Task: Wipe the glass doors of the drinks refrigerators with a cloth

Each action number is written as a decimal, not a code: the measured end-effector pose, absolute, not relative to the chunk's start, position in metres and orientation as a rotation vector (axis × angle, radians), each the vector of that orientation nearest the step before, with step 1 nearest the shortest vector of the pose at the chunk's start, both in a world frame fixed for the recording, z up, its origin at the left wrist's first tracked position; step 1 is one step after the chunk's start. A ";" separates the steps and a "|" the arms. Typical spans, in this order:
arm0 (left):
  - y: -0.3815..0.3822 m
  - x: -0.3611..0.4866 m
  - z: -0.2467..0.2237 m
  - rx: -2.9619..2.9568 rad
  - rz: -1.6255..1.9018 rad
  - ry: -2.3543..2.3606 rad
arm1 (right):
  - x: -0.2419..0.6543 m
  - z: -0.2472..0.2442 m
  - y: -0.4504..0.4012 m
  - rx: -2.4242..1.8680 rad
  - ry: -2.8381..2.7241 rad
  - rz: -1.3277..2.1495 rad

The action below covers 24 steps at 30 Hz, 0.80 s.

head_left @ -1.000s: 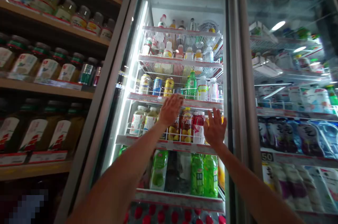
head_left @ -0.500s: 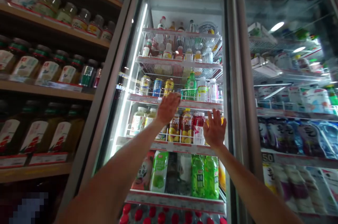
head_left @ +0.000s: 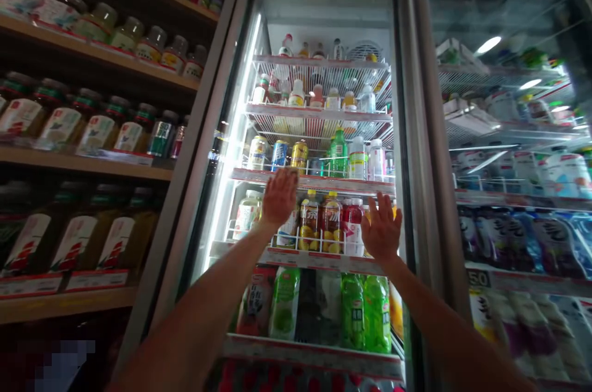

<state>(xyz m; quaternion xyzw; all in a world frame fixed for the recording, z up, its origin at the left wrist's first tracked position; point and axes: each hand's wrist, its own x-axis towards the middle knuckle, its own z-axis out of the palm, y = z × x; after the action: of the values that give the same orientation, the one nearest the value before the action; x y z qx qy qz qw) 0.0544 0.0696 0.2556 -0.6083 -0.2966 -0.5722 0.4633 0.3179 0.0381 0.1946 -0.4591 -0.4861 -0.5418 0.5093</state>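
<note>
Both arms reach forward at a lit, glass-fronted drinks fridge (head_left: 324,181). My left hand (head_left: 280,198) is open and empty, fingers stretched upward, in front of the shelf edge below a gold can (head_left: 300,156) and a blue can (head_left: 279,155). To the right, my right hand (head_left: 382,228) is open too, with fingers spread and nothing held. It appears beside a red drink bottle (head_left: 353,228) and dark tea bottles (head_left: 332,225) with yellow caps. Whether either hand touches the glass I cannot tell.
Green bottles (head_left: 377,312) and a green carton (head_left: 284,306) stand on a lower fridge shelf. Wooden shelves (head_left: 83,161) with rows of jars rise on the left. A second fridge (head_left: 522,195) full of drinks adjoins on the right, past a metal frame (head_left: 428,151).
My left hand has moved left and slightly down, away from the tea bottles. The right hand has stayed nearly in place. The whole view has shifted slightly.
</note>
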 end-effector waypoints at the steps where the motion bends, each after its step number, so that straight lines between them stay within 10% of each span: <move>1: 0.071 0.040 0.260 -1.409 -1.513 -0.821 | 0.317 0.195 0.038 -1.112 -1.170 -1.301; 17: 0.074 0.028 0.260 -1.269 -1.692 -1.000 | 0.315 0.196 0.036 -1.121 -1.164 -1.289; 24: 0.063 0.104 0.243 -1.622 -1.152 -0.500 | 0.318 0.197 0.036 -1.102 -1.165 -1.315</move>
<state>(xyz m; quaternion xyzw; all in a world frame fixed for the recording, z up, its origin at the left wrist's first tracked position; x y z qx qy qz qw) 0.1044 0.0634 0.2430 -0.6761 -0.2085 -0.4802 0.5184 0.3176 0.0359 0.1966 -0.4574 -0.4836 -0.5458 0.5089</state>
